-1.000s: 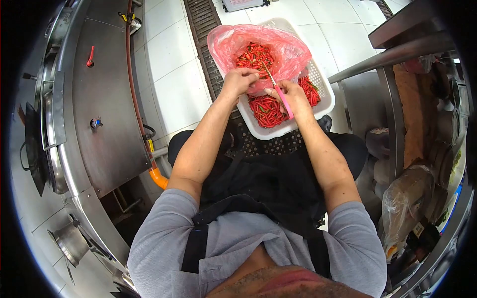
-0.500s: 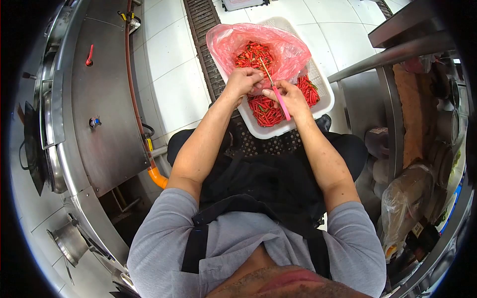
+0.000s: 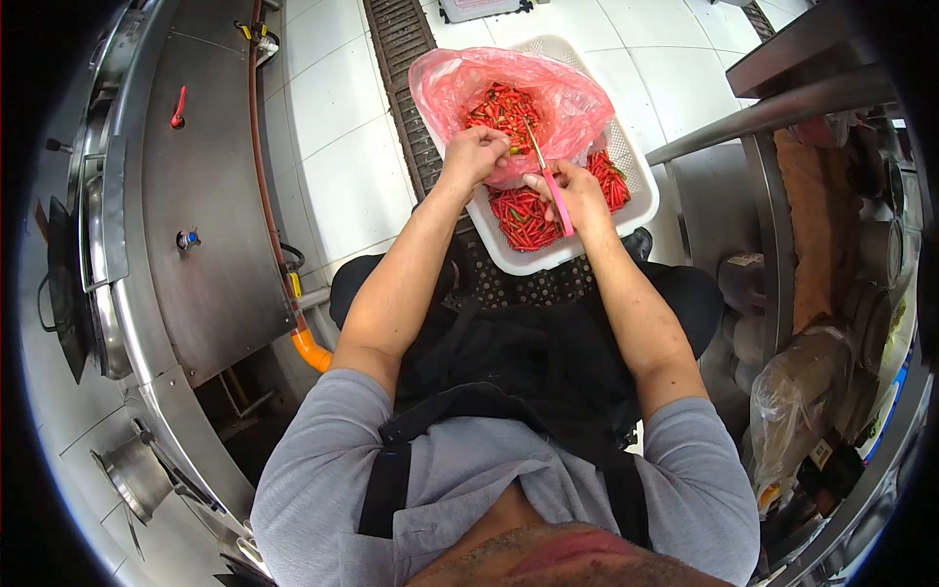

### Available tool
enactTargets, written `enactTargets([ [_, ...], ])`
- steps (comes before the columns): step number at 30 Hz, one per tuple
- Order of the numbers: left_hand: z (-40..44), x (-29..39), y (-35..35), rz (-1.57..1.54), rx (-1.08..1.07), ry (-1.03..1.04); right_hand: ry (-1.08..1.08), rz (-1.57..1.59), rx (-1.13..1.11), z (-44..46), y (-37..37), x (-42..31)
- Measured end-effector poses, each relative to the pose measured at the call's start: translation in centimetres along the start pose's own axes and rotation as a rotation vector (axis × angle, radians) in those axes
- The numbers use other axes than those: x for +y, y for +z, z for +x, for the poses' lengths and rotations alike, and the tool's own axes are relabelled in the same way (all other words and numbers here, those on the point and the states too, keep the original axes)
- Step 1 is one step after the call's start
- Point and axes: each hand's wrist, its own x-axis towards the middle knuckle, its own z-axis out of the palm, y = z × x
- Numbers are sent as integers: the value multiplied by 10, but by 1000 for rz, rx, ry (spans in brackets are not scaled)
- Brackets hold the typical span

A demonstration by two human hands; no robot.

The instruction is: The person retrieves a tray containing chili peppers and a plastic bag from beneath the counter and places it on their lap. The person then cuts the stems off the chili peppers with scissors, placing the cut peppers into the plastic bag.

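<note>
My right hand (image 3: 575, 196) is closed round the pink handles of the scissors (image 3: 558, 203), whose blades point up over the open pink plastic bag (image 3: 572, 93). My left hand (image 3: 476, 155) is in a pinch at the bag's near left side; what its fingers hold, if anything, is too small to tell. Cut red chilies (image 3: 504, 106) lie inside the bag. Below both hands, longer red chilies (image 3: 525, 221) lie in the white perforated basket (image 3: 641, 201), and the bag rests on its far part.
A steel counter (image 3: 220, 196) with a red lever runs along the left. To the right stands a steel rack (image 3: 773, 112) holding stacked items and a plastic-wrapped bundle (image 3: 797, 401). A floor drain grate (image 3: 396, 59) passes left of the basket.
My left hand has shifted slightly left and up, away from the scissors. The scissors' blades have tilted a little and moved slightly to the right.
</note>
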Motion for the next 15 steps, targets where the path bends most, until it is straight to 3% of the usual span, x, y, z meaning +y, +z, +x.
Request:
enactTargets([
  [4,-2,5,1,-95,-25,6,34,160,-18,-4,2,-5],
  [15,-5,5,6,-144,-155,-36,13,139,-55,-5,2,-9],
])
